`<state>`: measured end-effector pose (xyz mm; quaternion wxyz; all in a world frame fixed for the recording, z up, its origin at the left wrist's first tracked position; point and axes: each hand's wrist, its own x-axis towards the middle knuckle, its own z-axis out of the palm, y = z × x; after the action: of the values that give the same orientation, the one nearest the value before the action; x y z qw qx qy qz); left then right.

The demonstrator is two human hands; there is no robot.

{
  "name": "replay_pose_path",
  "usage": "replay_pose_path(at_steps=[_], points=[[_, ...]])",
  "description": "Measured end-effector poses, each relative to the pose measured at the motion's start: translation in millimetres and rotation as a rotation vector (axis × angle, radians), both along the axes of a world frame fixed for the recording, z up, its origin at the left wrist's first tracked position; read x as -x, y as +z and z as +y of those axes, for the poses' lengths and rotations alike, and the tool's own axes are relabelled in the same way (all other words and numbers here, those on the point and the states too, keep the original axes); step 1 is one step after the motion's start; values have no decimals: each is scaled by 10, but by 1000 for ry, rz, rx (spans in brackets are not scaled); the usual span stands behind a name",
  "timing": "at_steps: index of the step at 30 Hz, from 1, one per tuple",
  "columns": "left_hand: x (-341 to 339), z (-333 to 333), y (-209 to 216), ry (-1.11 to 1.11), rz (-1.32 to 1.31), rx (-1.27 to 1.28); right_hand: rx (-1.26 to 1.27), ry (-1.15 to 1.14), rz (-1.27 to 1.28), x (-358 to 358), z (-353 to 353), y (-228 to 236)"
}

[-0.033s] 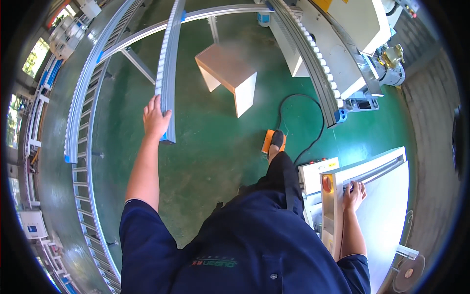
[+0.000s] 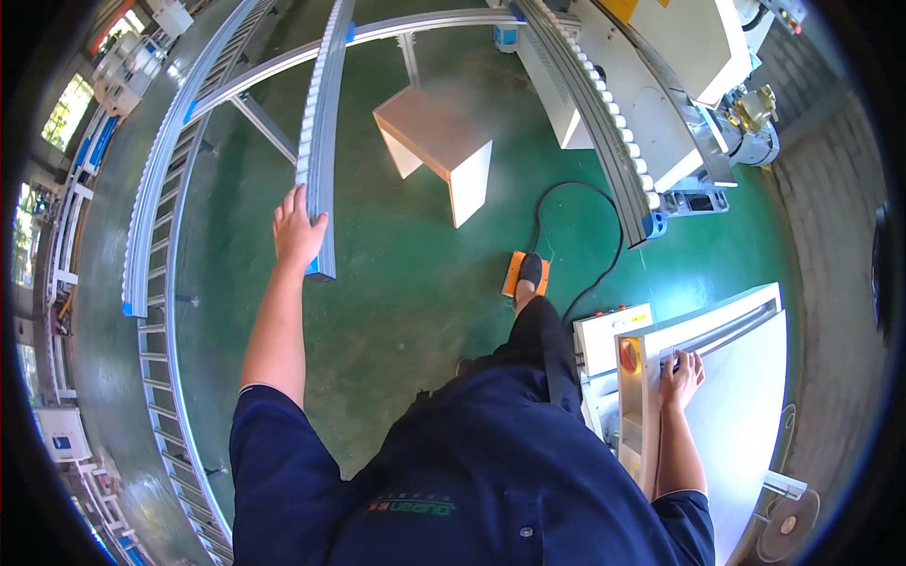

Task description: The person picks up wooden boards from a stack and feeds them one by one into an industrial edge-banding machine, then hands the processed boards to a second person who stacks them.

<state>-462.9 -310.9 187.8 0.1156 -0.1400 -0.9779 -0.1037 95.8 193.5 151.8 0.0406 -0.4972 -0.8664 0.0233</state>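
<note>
My left hand (image 2: pixel 299 229) lies over the near end of a grey aluminium roller rail (image 2: pixel 325 179), its fingers stretched forward and the thumb apart. White rollers line the rail's left edge, and a blue cap shows at its near end. At the right, my right hand (image 2: pixel 680 379) has bent fingers at the dark slot (image 2: pixel 722 332) along the upper edge of a white panel (image 2: pixel 741 415). A small dark bit shows between thumb and fingers, too small to make out. My foot (image 2: pixel 530 269) is on an orange pedal (image 2: pixel 511 275).
A brown-topped stool-like board piece (image 2: pixel 434 132) stands on the green floor. A black cable (image 2: pixel 618 250) curves from the pedal area. Another roller rail (image 2: pixel 604 123) runs beside a white machine (image 2: pixel 651 85). A ladder-like conveyor frame (image 2: pixel 159 311) stands at the left. An orange-red round knob (image 2: pixel 629 356) sits near my right hand.
</note>
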Motion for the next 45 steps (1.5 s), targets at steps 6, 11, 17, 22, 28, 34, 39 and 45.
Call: replay_pose_path(at_steps=[6, 11, 17, 22, 28, 34, 39, 45], points=[[-31, 126, 62, 2, -27, 30, -20, 12, 29, -113, 17, -67], [-40, 185, 119, 3, -53, 4, -37, 20, 37, -86, 11, -11], [-94, 258, 242, 56, -92, 7, 22, 6, 41, -56, 13, -12], [-103, 267, 243, 78, -109, -41, 29, -5, 54, -37, -24, 11], [-172, 271, 207, 135, -39, -131, 33, -10, 72, -52, -40, 19], [-110, 167, 55, 17, 116, -10, -21, 1, 106, -71, -35, -16], [-173, 197, 96, -39, 204, 24, -89, 24, 152, -73, -32, -48], [-188, 202, 86, 19, 258, 8, -100, 27, 152, -78, -46, -10]])
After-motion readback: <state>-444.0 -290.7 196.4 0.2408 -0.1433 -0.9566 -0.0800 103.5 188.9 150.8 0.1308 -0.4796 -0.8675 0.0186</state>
